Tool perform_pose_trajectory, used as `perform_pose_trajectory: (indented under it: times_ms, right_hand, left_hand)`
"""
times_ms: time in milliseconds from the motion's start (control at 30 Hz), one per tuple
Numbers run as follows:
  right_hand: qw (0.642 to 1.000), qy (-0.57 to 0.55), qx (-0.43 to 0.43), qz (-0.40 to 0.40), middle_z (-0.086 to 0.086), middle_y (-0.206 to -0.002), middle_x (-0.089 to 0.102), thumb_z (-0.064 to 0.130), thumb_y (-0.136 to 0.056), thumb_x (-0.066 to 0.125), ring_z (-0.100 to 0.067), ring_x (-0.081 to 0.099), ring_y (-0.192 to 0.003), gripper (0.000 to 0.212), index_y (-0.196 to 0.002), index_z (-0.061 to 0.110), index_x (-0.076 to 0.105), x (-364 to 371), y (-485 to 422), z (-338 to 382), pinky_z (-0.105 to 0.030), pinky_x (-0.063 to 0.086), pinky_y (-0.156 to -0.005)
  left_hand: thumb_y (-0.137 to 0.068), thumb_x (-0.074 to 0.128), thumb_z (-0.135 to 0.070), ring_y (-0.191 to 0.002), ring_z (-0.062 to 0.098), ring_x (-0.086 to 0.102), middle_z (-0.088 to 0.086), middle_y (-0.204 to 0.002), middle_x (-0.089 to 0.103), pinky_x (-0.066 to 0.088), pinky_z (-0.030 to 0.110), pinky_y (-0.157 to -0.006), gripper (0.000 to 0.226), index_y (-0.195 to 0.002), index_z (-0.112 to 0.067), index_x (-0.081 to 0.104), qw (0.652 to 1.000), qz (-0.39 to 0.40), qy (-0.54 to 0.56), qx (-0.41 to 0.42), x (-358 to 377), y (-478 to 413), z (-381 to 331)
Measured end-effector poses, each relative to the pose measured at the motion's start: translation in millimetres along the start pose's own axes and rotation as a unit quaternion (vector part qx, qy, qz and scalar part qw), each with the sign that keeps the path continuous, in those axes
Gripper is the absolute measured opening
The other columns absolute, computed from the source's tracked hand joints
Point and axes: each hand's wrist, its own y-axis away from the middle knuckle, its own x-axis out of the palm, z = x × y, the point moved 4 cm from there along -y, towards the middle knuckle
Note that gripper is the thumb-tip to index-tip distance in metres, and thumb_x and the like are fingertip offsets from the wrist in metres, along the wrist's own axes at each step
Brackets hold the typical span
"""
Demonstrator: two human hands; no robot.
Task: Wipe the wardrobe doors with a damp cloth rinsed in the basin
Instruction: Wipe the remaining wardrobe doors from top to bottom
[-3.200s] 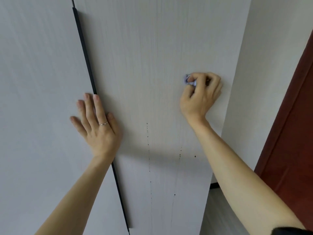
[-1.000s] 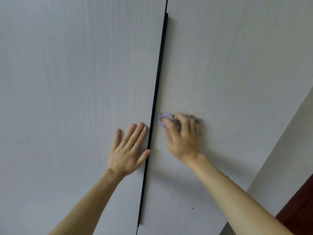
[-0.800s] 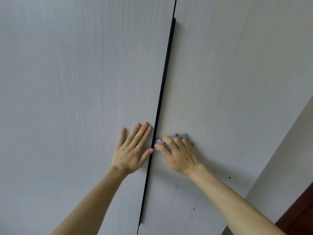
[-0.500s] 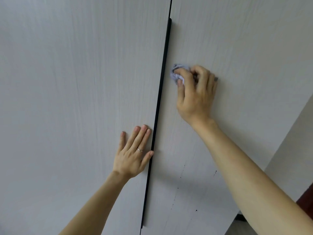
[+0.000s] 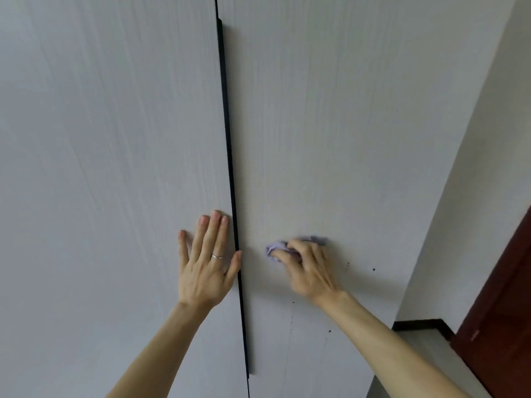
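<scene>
Pale grey wood-grain wardrobe doors (image 5: 316, 124) — fine vertical streaks, a few dark specks; black strip handle (image 5: 230, 168); crumpled lilac cloth (image 5: 274, 247); dark red-brown door (image 5: 505, 326) far right.

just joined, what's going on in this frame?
A person is wiping the right wardrobe door with a bunched lilac cloth gripped in the right hand. The left hand lies flat on the left door, beside the black handle strip between the doors. A few dark specks show right of the cloth.

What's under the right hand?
A crumpled lilac cloth, gripped by the right hand against the pale wood-grain wardrobe door. Cloth's middle and the door beneath are covered.
</scene>
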Motion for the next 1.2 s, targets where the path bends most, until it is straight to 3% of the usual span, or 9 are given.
perform_pose_trajectory:
  times_ms: [133, 367, 500, 633, 733, 800, 900, 1067, 1200]
  right_hand:
    - [0.967, 0.029, 0.194, -0.161, -0.012, -0.118, 0.044, 0.018, -0.100, 0.045, -0.034, 0.050, -0.098, 0.019, -0.113, 0.013, 0.059, -50, -1, -74, -0.043, 0.043, -0.085]
    - [0.799, -0.010, 0.503, -0.329, -0.026, -0.115, 0.048, 0.005, -0.094, 0.046, -0.040, 0.050, -0.108, 0.026, -0.118, 0.006, 0.054, -49, 15, -96, -0.054, 0.044, -0.094]
    - [0.844, -0.010, 0.466, -0.267, -0.024, -0.110, 0.052, 0.006, -0.088, 0.045, -0.036, 0.047, -0.098, 0.025, -0.111, 0.010, 0.051, -7, 16, -21, -0.045, 0.040, -0.088]
    - [0.953, -0.024, 0.285, -0.101, -0.012, -0.115, 0.049, 0.007, -0.091, 0.047, -0.033, 0.054, -0.092, 0.026, -0.112, 0.017, 0.058, 30, 42, 49, -0.042, 0.045, -0.082]
    - [0.986, -0.044, 0.162, 0.018, -0.002, -0.116, 0.047, 0.006, -0.087, 0.050, -0.023, 0.053, -0.096, 0.040, -0.119, 0.030, 0.057, 36, 65, 48, -0.036, 0.046, -0.082]
    - [0.982, -0.059, 0.170, 0.051, 0.003, -0.116, 0.055, 0.008, -0.094, 0.052, -0.021, 0.056, -0.099, 0.033, -0.118, 0.028, 0.058, 20, 69, 21, -0.041, 0.049, -0.084]
    - [0.955, -0.047, 0.287, -0.051, -0.002, -0.121, 0.045, 0.010, -0.103, 0.050, -0.019, 0.055, -0.108, 0.013, -0.109, 0.012, 0.061, -28, 75, -45, -0.040, 0.051, -0.090]
    - [0.839, 0.026, 0.494, -0.226, -0.025, -0.120, 0.037, -0.011, -0.090, 0.043, -0.019, 0.049, -0.099, 0.033, -0.113, 0.011, 0.053, -79, 102, -123, -0.020, 0.048, -0.089]
    - [0.810, 0.036, 0.537, -0.232, -0.023, -0.117, 0.039, -0.010, -0.087, 0.043, -0.032, 0.049, -0.098, 0.028, -0.106, 0.006, 0.056, -56, 95, -90, -0.036, 0.050, -0.087]
  left_hand:
    - [-0.097, 0.043, -0.036, -0.156, 0.020, 0.003, 0.001, -0.168, 0.010, -0.001, 0.057, -0.123, 0.073, -0.161, -0.021, 0.012, 0.997, 0.003, 0.048, -0.060, 4, -2, -13]
    - [-0.095, 0.042, -0.029, -0.155, 0.021, -0.011, -0.008, -0.168, -0.012, -0.013, 0.055, -0.119, 0.083, -0.160, -0.024, -0.007, 0.988, -0.055, 0.068, -0.130, 32, -5, -34]
    - [-0.095, 0.043, -0.030, -0.156, 0.021, -0.005, -0.005, -0.169, -0.007, -0.011, 0.053, -0.121, 0.080, -0.161, -0.020, -0.001, 0.989, -0.096, 0.041, -0.107, 39, -6, -32]
    - [-0.096, 0.045, -0.029, -0.156, 0.022, -0.005, 0.006, -0.169, 0.001, -0.013, 0.050, -0.121, 0.079, -0.161, -0.016, 0.002, 0.989, -0.104, 0.039, -0.102, 39, -4, -29]
    - [-0.099, 0.045, -0.029, -0.156, 0.024, -0.005, 0.026, -0.160, 0.022, -0.012, 0.051, -0.120, 0.075, -0.160, -0.011, 0.006, 0.990, -0.108, 0.034, -0.089, 39, -3, -28]
    - [-0.101, 0.045, -0.030, -0.155, 0.024, -0.006, 0.029, -0.157, 0.025, -0.013, 0.051, -0.120, 0.073, -0.160, -0.008, 0.008, 0.991, -0.104, 0.035, -0.082, 38, -5, -29]
    - [-0.099, 0.047, -0.027, -0.155, 0.022, -0.009, 0.030, -0.158, 0.024, -0.015, 0.049, -0.120, 0.072, -0.157, -0.005, 0.011, 0.991, -0.094, 0.040, -0.086, 38, -6, -29]
    - [-0.099, 0.046, -0.026, -0.155, 0.021, -0.010, 0.032, -0.157, 0.026, -0.015, 0.049, -0.120, 0.070, -0.156, -0.003, 0.014, 0.989, -0.102, 0.033, -0.099, 40, -2, -31]
    - [-0.101, 0.042, -0.028, -0.154, 0.036, 0.000, 0.032, -0.156, 0.027, -0.014, 0.049, -0.120, 0.067, -0.156, 0.000, 0.015, 0.989, -0.116, 0.019, -0.092, 41, -2, -33]
